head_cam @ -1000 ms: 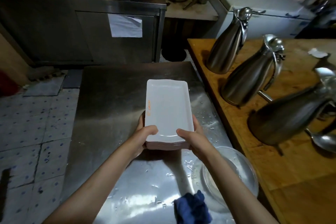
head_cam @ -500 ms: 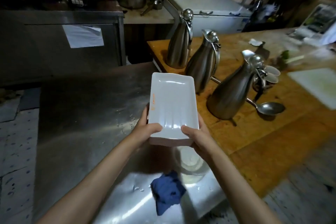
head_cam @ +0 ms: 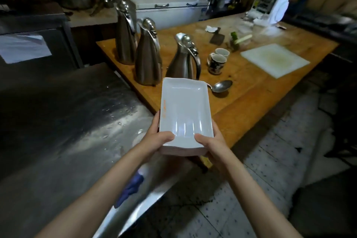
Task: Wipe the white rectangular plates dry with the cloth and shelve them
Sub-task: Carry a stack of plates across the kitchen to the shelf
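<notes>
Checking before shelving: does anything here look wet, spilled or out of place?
Yes: water droplets spread over the steel counter, and the blue cloth lies crumpled near its edge. The stack of white plates, held level in the left hand and right hand, looks fine.

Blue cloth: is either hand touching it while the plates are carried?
Apart. The head view shows the blue cloth lying on the steel counter, while the left hand and right hand grip the stack of white plates higher up.

Head-worn camera looks forward and down, close over hands point(head_cam: 185, 141).
</notes>
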